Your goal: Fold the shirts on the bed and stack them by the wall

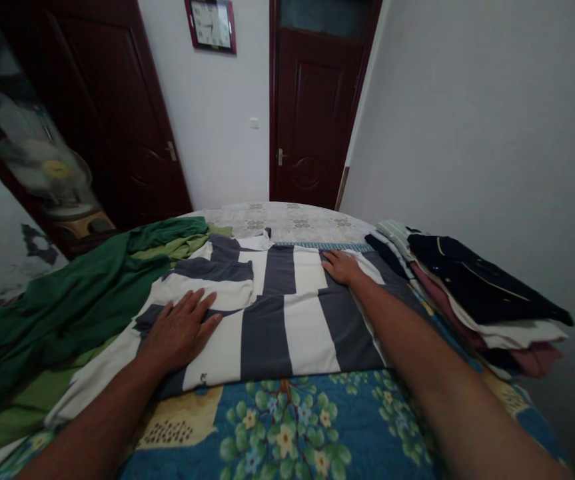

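Observation:
A grey-and-white striped shirt (267, 333) lies spread out in front of me, its near edge running roughly straight across. Part of it is folded over on the left, where a sleeve rests on top. My left hand (180, 327) lies flat on that left part with the fingers spread. Farther away, my right hand (341, 267) rests on the shirt near its far right side, fingers stretched out. Neither hand grips the cloth. Under the shirt is a blue flowered quilt (282, 433).
Green clothes (82, 287) lie heaped on the left. A stack of folded clothes (487, 287) stands at the right, beside the white wall (492, 120). Beyond the shirt is a pale patterned surface (287, 217). Two dark red doors (317, 113) and a wall clock (211, 25) are behind.

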`<state>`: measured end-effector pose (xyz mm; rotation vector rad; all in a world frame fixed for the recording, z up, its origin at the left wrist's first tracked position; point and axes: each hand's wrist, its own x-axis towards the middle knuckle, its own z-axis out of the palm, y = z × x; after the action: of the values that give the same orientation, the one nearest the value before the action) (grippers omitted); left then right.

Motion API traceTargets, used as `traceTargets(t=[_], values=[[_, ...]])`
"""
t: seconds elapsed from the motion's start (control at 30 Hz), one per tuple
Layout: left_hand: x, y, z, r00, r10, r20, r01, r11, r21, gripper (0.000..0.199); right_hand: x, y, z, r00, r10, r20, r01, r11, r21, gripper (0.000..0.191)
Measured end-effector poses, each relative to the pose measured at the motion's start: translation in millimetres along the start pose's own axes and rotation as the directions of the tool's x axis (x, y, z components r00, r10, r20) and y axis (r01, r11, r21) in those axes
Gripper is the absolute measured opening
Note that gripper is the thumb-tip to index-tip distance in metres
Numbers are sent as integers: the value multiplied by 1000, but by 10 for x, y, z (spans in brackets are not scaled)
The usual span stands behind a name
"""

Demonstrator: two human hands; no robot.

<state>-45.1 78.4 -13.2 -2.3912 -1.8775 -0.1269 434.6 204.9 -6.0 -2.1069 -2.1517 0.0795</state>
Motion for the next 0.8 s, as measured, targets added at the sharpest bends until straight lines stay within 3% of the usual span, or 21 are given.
traceTargets(t=[0.27, 0.4, 0.57, 0.63, 0.7, 0.8], values=[[-9, 1, 6, 1000, -16, 3, 16, 1000, -23, 70, 303, 160, 78, 997, 70, -41, -69, 997, 21, 66], [-48, 52, -71, 999, -14, 32, 16, 999, -43, 70, 347, 183, 127, 980, 177, -90, -174, 984, 41, 69], [-79, 91, -124, 1000, -20, 17, 21, 995, -99, 70, 324, 134, 152, 893, 416, -170, -408, 909, 81, 75], [-78, 110, -130, 1000, -26, -2, 26, 994, -110, 68, 291, 88, 144, 863, 459, -212, -456, 887, 65, 72], [-66, 133, -132, 999, -27, -28, 24, 994, -110, 66, 253, 32, 124, 879, 401, -258, -411, 911, 15, 64], [-35, 163, -130, 998, 25, -52, -31, 992, -119, 61, 223, -109, 70, 952, 147, -268, -178, 980, -93, 57]])
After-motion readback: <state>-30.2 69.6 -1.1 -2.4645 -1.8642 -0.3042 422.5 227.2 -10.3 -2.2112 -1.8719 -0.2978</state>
